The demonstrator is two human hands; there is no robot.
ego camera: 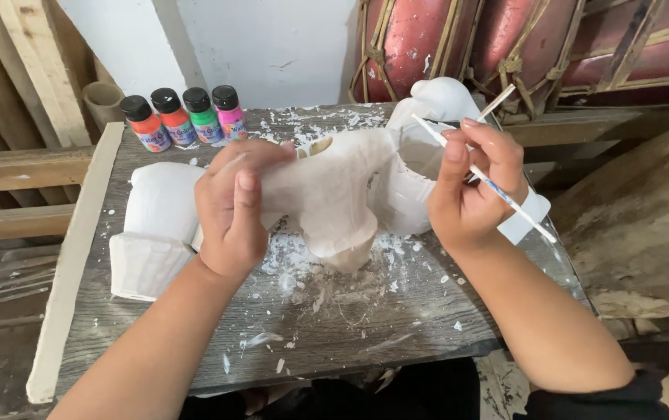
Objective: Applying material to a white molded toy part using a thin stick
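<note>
on a rough grey wooden table point(350, 342) flecked with dried white flakes, a pale plaster figure point(334, 194) held just above the boards, between two bare hands. coated white over most of its visible surface, with a duller, cream patch along the lower limb nearest the camera, apparently less covered than the rest; by that look, well on with the white coat, not finished. no colour laid on anywhere as yet.

left hand point(233, 210) closed firmly around the figure's near end, fingers wrapped over the top, thumb pressed down the front. right hand point(470, 187) pinched narrow on a thin brush point(490, 185), shaft running slantwise from near the figure's upper edge down past the wrist; fingertips close beside the figure's white flank, contact hard to tell. bristle end hidden or too fine to make out.

behind the figure, a second white shape point(439, 97) rising at the far edge of the table. to the left, another white piece point(155, 233) lying flat on the boards, partly behind the left wrist. at the back left corner, four small paint bottles point(186, 117) in a row, black caps on: orange, red, green, pink, all shut and well apart from the hands. beyond the table, a white wall point(272, 47) and red drums point(459, 39) laced with cord.
</note>
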